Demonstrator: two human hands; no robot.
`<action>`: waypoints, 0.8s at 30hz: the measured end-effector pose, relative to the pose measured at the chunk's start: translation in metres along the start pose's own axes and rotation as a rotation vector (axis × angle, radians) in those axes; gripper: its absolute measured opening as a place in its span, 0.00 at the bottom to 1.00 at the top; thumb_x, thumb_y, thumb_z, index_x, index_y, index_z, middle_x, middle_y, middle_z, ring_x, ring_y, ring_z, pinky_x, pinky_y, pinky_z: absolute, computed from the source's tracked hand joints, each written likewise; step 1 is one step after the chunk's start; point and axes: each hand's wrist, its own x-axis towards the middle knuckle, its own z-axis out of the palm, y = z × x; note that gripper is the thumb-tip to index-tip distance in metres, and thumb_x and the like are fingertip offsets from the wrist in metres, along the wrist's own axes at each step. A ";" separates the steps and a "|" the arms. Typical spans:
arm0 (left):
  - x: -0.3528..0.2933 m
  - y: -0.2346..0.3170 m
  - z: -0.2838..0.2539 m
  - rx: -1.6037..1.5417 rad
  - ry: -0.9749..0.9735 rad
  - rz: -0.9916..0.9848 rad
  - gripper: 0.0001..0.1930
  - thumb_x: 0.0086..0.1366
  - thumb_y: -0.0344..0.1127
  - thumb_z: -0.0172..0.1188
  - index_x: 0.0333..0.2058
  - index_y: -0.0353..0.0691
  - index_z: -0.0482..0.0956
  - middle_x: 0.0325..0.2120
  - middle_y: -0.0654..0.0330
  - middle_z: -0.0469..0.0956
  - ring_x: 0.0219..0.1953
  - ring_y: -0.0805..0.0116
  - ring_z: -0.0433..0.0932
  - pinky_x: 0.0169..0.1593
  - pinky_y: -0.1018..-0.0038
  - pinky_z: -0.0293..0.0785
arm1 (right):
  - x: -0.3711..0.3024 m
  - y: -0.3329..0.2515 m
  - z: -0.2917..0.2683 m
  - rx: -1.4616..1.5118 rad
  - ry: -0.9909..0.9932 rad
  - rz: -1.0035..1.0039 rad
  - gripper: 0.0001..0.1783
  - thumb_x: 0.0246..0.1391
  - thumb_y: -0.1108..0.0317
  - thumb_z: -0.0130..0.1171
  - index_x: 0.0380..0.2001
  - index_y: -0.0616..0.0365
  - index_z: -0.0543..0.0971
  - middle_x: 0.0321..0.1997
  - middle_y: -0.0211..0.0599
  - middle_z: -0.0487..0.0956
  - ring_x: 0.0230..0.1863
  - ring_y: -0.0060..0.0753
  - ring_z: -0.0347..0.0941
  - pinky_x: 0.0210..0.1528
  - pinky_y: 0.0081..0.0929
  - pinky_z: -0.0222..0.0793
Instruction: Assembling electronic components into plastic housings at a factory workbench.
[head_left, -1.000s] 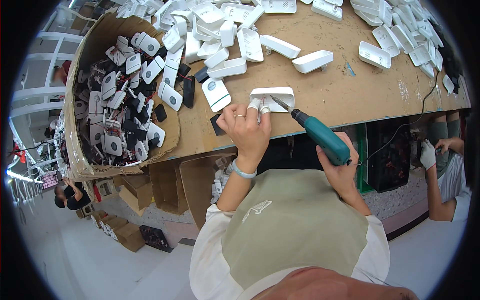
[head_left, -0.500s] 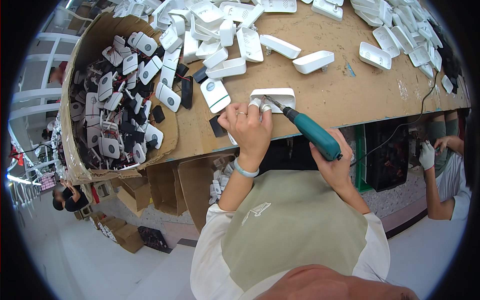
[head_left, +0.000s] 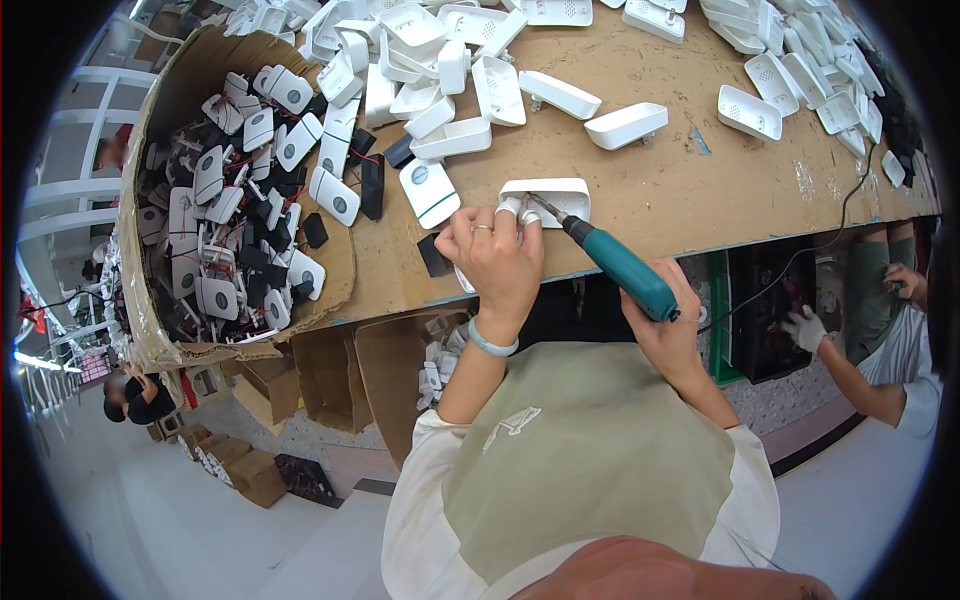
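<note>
On workbench (head_left: 640, 190): one teal screwdriver (head_left: 620, 267), one white casing (head_left: 556, 196), roughly thirty others.

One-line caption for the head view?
Left hand steadies a white casing while right hand drives a teal screwdriver into it.

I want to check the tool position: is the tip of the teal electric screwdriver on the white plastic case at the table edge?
Yes, the teal electric screwdriver in the right hand has its tip on the white plastic case.

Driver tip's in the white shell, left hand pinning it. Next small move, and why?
Probably keep the driver pressed straight down and finish the screw: its tip sits inside the open shell, the right hand grips the handle, and the left hand pins the shell at the bench edge.
</note>
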 end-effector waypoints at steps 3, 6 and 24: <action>0.001 -0.001 0.002 0.010 0.069 0.017 0.06 0.47 0.31 0.66 0.23 0.38 0.79 0.23 0.60 0.78 0.38 0.58 0.73 0.46 0.61 0.58 | 0.000 -0.001 0.000 -0.002 -0.006 0.002 0.14 0.46 0.83 0.64 0.37 0.63 0.76 0.37 0.44 0.76 0.35 0.46 0.75 0.38 0.31 0.71; 0.001 -0.001 0.003 0.013 0.062 0.012 0.06 0.47 0.31 0.66 0.23 0.38 0.79 0.23 0.60 0.78 0.37 0.58 0.73 0.46 0.61 0.58 | 0.003 -0.004 0.001 -0.001 0.036 -0.047 0.14 0.46 0.83 0.64 0.37 0.63 0.76 0.36 0.44 0.76 0.34 0.46 0.74 0.37 0.31 0.71; -0.003 0.000 0.000 0.000 -0.029 -0.023 0.10 0.50 0.36 0.69 0.26 0.37 0.80 0.30 0.56 0.80 0.43 0.56 0.73 0.49 0.58 0.57 | -0.001 -0.004 -0.002 -0.016 0.002 0.009 0.12 0.47 0.82 0.65 0.36 0.62 0.76 0.34 0.44 0.76 0.34 0.47 0.74 0.38 0.32 0.71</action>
